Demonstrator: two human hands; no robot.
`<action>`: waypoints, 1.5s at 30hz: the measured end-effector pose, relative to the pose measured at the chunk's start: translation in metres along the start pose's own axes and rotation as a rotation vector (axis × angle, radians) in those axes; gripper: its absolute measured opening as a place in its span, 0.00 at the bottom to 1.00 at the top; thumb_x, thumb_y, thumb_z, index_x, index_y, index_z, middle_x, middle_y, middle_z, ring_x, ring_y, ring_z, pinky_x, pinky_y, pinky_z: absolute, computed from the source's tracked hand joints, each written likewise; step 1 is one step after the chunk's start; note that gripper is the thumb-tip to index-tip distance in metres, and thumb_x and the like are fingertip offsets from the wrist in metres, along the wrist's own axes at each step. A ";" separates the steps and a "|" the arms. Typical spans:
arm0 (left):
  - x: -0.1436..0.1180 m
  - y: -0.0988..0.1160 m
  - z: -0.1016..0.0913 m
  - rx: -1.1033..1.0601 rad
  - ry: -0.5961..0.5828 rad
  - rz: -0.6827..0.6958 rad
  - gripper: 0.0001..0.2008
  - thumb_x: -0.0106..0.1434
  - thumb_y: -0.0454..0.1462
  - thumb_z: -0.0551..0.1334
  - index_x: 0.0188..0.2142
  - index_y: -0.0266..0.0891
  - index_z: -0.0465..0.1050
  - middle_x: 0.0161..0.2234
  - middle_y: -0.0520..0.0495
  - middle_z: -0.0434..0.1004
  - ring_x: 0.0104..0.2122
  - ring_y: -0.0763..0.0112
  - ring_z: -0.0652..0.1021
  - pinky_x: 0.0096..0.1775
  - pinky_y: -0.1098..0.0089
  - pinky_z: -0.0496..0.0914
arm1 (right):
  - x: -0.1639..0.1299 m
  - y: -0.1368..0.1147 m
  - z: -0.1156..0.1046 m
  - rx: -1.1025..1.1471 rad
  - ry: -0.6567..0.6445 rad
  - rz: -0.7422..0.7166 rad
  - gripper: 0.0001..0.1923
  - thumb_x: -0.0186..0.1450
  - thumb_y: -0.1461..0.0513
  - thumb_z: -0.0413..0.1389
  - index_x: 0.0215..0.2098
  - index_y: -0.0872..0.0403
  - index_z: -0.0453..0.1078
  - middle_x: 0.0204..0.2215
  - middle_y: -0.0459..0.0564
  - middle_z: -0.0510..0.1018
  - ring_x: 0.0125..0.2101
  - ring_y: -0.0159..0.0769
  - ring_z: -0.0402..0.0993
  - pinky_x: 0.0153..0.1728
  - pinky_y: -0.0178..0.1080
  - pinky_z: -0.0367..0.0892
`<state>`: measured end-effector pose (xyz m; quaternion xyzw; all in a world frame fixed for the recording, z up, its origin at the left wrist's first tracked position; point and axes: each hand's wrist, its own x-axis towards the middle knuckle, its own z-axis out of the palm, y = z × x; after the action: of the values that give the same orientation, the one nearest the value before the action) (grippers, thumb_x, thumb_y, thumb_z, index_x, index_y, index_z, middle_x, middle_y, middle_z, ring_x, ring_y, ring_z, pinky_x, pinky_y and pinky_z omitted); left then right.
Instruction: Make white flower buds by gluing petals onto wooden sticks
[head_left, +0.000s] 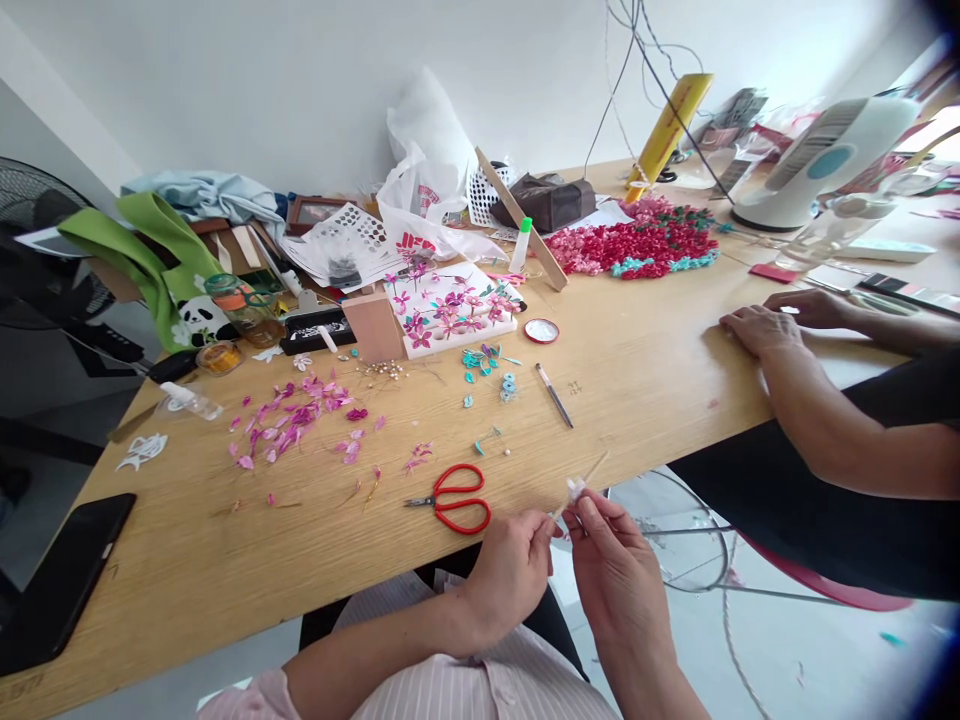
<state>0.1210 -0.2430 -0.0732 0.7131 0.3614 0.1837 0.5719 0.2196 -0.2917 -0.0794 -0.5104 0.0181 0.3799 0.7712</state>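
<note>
Over the table's front edge, my left hand (514, 565) is closed in a pinch on the lower end of a thin tan stick (598, 466). My right hand (621, 565) is beside it, its thumb and fingers closed on a small white translucent piece (575, 488) at the stick's middle. What that piece is cannot be made out. Red-handled scissors (450, 500) lie on the table left of my hands. Beyond them are a teal petal with a wire stem (480, 447), a pen (553, 395) and teal thread spools (508, 387).
Pink petals (292, 420) are scattered at left, near a black phone (67, 580). Purple flowers stand in a white holder (461, 338). Red flower strands (645, 240) and a white fan (825, 160) are farther back. Another person's hands (765, 325) rest on the table at right.
</note>
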 end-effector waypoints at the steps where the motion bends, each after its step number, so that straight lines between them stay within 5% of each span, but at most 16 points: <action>1: -0.001 0.000 0.000 0.027 0.005 0.022 0.19 0.70 0.39 0.48 0.21 0.39 0.60 0.18 0.53 0.64 0.21 0.74 0.67 0.27 0.72 0.58 | 0.000 -0.001 0.000 -0.011 0.002 -0.003 0.17 0.44 0.58 0.73 0.29 0.52 0.75 0.28 0.44 0.77 0.31 0.30 0.71 0.34 0.35 0.67; 18: -0.005 -0.006 -0.001 0.426 0.040 0.237 0.15 0.71 0.34 0.47 0.33 0.38 0.70 0.29 0.44 0.78 0.28 0.66 0.77 0.30 0.68 0.65 | 0.000 -0.007 -0.005 -0.288 0.126 -0.194 0.17 0.46 0.54 0.72 0.27 0.54 0.73 0.25 0.42 0.73 0.28 0.29 0.65 0.33 0.34 0.61; 25: -0.005 -0.012 -0.003 0.720 0.070 0.329 0.14 0.69 0.30 0.47 0.38 0.36 0.70 0.32 0.43 0.79 0.32 0.63 0.79 0.33 0.65 0.70 | -0.002 -0.009 -0.010 -0.434 0.139 -0.158 0.19 0.46 0.51 0.71 0.30 0.53 0.79 0.29 0.46 0.79 0.34 0.35 0.70 0.40 0.38 0.63; 32: -0.007 -0.009 -0.005 0.862 0.068 0.318 0.15 0.71 0.32 0.46 0.41 0.36 0.71 0.34 0.41 0.80 0.35 0.61 0.80 0.33 0.66 0.70 | 0.002 -0.006 -0.014 -0.372 0.061 -0.052 0.17 0.48 0.51 0.70 0.30 0.54 0.79 0.26 0.46 0.78 0.31 0.34 0.69 0.35 0.37 0.63; 36: -0.006 -0.011 -0.004 0.699 0.092 0.279 0.12 0.71 0.37 0.50 0.49 0.38 0.68 0.37 0.40 0.81 0.35 0.60 0.80 0.34 0.66 0.69 | 0.002 -0.005 -0.010 -0.308 0.057 -0.073 0.19 0.45 0.50 0.71 0.27 0.54 0.77 0.25 0.46 0.76 0.31 0.35 0.69 0.36 0.38 0.64; 39: -0.006 -0.007 -0.005 0.466 0.061 0.187 0.09 0.71 0.37 0.50 0.40 0.39 0.68 0.30 0.45 0.80 0.29 0.66 0.79 0.30 0.69 0.66 | 0.000 -0.006 -0.006 -0.276 0.063 -0.098 0.20 0.44 0.50 0.71 0.27 0.54 0.76 0.25 0.45 0.75 0.31 0.34 0.68 0.36 0.37 0.64; 45: -0.002 0.007 -0.013 -0.335 -0.164 -0.143 0.14 0.65 0.45 0.57 0.28 0.39 0.64 0.20 0.51 0.75 0.13 0.79 0.64 0.19 0.74 0.54 | -0.002 -0.015 -0.004 -0.253 0.039 -0.123 0.21 0.43 0.49 0.71 0.26 0.54 0.74 0.24 0.45 0.73 0.28 0.33 0.66 0.33 0.37 0.63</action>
<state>0.1136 -0.2362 -0.0627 0.5930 0.3276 0.1415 0.7218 0.2288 -0.2992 -0.0687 -0.6108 -0.0463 0.3212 0.7222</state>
